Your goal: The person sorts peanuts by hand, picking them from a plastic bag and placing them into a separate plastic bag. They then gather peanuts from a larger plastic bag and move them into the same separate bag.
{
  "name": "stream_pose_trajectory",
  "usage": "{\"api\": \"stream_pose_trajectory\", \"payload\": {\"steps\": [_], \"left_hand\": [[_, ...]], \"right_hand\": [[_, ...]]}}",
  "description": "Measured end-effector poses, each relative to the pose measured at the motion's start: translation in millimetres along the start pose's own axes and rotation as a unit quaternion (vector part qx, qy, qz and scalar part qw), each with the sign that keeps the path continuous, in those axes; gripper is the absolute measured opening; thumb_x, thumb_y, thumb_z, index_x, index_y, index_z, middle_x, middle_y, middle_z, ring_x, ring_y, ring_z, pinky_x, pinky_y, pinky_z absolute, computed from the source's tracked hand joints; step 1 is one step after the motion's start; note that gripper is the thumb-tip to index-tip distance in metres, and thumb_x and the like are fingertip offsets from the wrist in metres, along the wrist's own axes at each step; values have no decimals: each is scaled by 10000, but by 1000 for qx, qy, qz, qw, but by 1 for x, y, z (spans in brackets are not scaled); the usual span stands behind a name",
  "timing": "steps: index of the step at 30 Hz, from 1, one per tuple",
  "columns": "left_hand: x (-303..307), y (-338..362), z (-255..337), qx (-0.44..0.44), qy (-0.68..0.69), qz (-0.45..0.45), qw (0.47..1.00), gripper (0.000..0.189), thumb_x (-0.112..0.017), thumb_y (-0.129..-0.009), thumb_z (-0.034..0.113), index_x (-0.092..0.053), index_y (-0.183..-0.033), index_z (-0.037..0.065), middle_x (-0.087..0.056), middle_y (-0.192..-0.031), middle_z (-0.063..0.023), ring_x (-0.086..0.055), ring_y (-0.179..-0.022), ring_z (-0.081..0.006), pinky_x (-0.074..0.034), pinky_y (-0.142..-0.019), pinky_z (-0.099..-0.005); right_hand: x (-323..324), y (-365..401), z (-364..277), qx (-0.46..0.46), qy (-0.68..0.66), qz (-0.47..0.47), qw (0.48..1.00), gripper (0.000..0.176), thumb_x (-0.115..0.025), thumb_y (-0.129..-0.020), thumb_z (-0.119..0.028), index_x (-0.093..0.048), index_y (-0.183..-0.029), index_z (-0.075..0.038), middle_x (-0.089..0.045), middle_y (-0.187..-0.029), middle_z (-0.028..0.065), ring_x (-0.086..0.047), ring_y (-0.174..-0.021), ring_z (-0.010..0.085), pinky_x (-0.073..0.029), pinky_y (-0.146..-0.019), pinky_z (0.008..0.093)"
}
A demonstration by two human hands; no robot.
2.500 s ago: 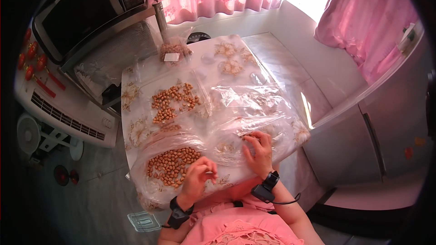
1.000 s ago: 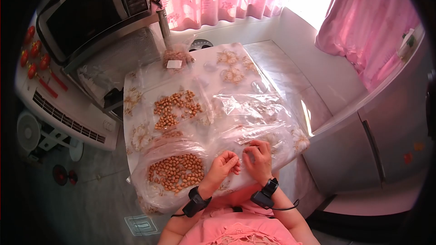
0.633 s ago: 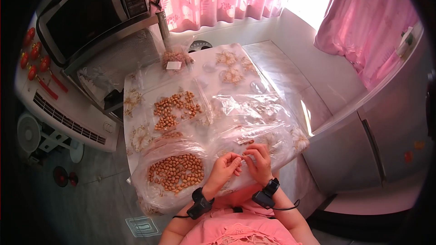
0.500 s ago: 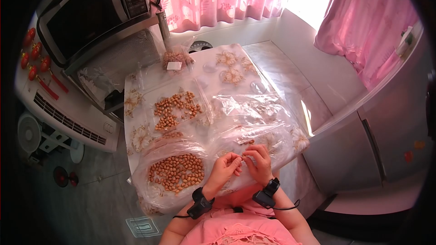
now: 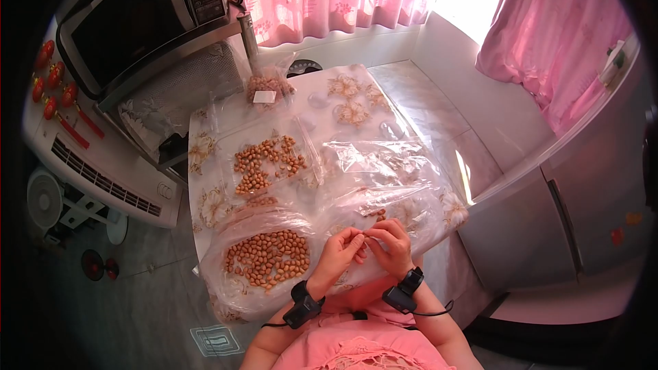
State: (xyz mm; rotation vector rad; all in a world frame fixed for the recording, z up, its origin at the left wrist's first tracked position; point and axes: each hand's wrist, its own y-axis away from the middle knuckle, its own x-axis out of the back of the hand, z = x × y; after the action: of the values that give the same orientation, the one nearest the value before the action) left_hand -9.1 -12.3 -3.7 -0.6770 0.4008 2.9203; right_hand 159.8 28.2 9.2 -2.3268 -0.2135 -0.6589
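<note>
Both hands meet fingertip to fingertip at the near edge of the table (image 5: 346,88).

The left hand (image 5: 339,255) comes up from the lower left with its wrist bent and its fingers curled inward. The right hand (image 5: 392,241) mirrors it from the right, knuckles up. Their fingertips press together on a small piece (image 5: 363,236), held just above the crumpled clear bag (image 5: 384,164). It is too small to tell which way its long axis runs. Each wrist wears a black band. A heap of peanuts (image 5: 267,259) lies in plastic just left of the left hand, and a second heap (image 5: 266,159) lies farther up the table.
</note>
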Motion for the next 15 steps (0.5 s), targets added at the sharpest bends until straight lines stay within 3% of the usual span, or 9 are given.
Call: {"api": "stream_pose_trajectory", "payload": {"steps": [15], "left_hand": [[0,0,2,-2,-4,-1,1000,187,-574,-1054,174,-615,-1121,4,-662,-901,-29,-629,-747,-82,-525,-630,-213]], "right_hand": [[2,0,-2,-3,-4,-12,1000,274,-790,-723,4,-738,-983,-63,-665,-927,91,-634,-840,279,-514,-742,370]]}}
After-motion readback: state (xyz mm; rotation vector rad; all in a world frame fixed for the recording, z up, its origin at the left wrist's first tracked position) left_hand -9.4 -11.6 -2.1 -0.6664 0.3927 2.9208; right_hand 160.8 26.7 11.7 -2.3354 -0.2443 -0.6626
